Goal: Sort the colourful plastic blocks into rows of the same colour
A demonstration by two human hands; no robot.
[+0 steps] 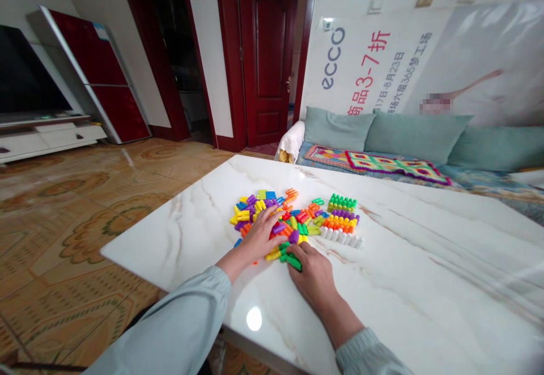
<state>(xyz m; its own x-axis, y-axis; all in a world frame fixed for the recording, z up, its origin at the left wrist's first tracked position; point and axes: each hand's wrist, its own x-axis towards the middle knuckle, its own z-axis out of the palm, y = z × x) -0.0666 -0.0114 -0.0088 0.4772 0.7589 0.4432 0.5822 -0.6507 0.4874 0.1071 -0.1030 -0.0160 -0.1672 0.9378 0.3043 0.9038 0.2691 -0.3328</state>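
Note:
A heap of bullet-shaped plastic toy blocks point(243, 215) in yellow, purple, blue, orange, red and green lies on the marble-patterned table point(403, 273). My left hand point(255, 234) reaches over the heap with its fingers apart, touching blocks near its middle. At the heap's near edge, my right hand point(313, 270) has its fingers curled around a green block point(293, 261). To the right of the heap, blocks stand joined in rows by colour: a green row point(343, 201), a purple row point(347, 214), an orange row point(339, 228) and a white row point(342, 238).
Behind the table is a sofa with green cushions point(419, 137) and a crocheted cover point(391, 165). A red door point(272, 52) stands at the back. Leftward are a red fridge point(100, 75) and a TV cabinet point(46, 137) on the tiled floor.

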